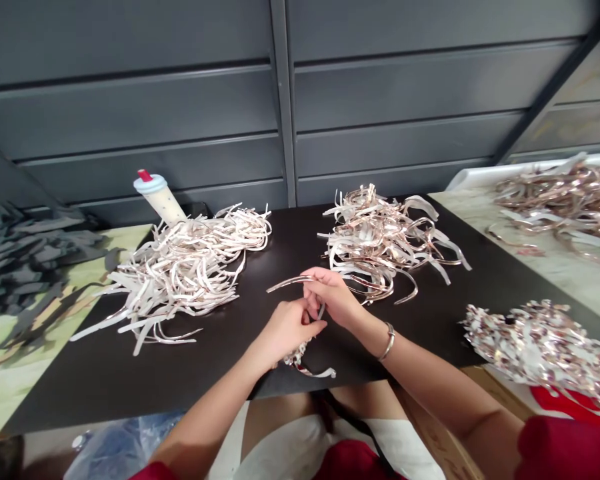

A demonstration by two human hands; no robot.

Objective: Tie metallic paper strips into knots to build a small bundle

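Note:
My right hand (334,297), a silver bangle on its wrist, pinches a shiny rose-gold strip (286,283) whose free end points left. Against it, my left hand (291,329) is closed, thumb and fingers pressed together around part of a strip; the exact grip is partly hidden. Below the left hand, small shiny scraps and a curled pale strip end (323,373) lie at the table's front edge. Beyond my hands are two heaps: a pile of whitish strips (195,260) on the left and a pile of rose-gold strips (375,240) on the right.
The black table (95,380) carries a cup with a red-topped lid (161,197) behind the left pile. Dark grey scraps (30,260) lie far left. A glittery cut heap (540,340) sits right, with more rose-gold strips (570,200) beyond. A grey panelled wall (180,113) closes the back.

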